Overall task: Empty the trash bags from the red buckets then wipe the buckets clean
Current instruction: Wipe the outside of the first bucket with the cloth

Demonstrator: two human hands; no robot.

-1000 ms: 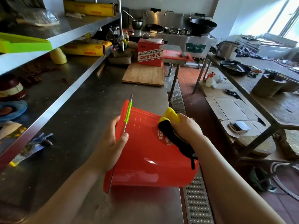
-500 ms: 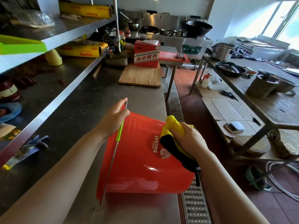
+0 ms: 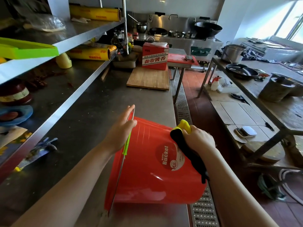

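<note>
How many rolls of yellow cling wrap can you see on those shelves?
2. One roll lies on the top shelf; the other roll lies on the shelf below. More could be hidden behind the clutter.

Red bucket (image 3: 147, 174) with a white-lettered label; yellow-and-black cloth (image 3: 185, 141); green-sleeved wire handle (image 3: 127, 145); grey steel counter (image 3: 98, 112).
</note>
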